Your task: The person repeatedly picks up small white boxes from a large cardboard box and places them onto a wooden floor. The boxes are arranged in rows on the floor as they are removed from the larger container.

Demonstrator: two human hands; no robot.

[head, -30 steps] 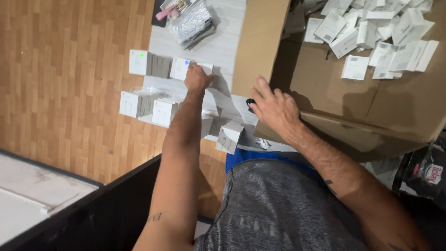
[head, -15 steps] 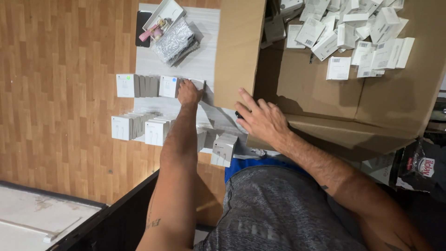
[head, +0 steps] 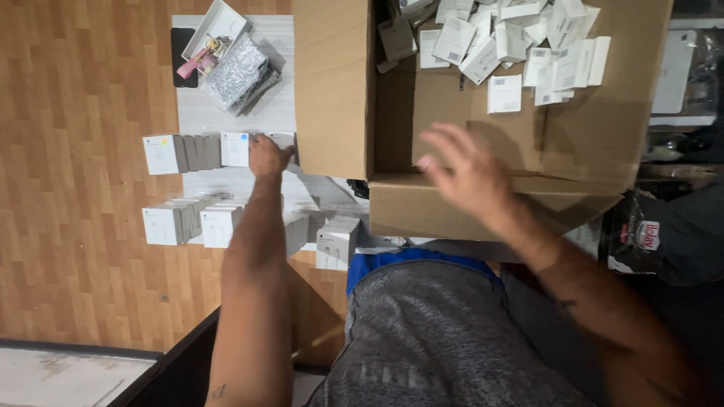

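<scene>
My left hand (head: 268, 157) rests on the far row of small white boxes (head: 197, 151) standing on a white table (head: 207, 117), fingers against the row's right end. My right hand (head: 461, 167) is blurred, open with fingers spread, hovering over the near wall of a big cardboard carton (head: 483, 207). Inside the carton lie several loose small white boxes (head: 504, 45). A second, nearer row of white boxes (head: 192, 222) runs under my left forearm.
A shiny silver packet (head: 237, 71) and a white tray with small pink items (head: 207, 41) lie at the table's far end. Wooden floor (head: 72, 188) spreads to the left. A dark bag (head: 641, 234) sits right of the carton.
My right hand has lifted off the table edge and swung right, over the carton's front. My left hand has stayed on the far row of boxes. The view shifted.
</scene>
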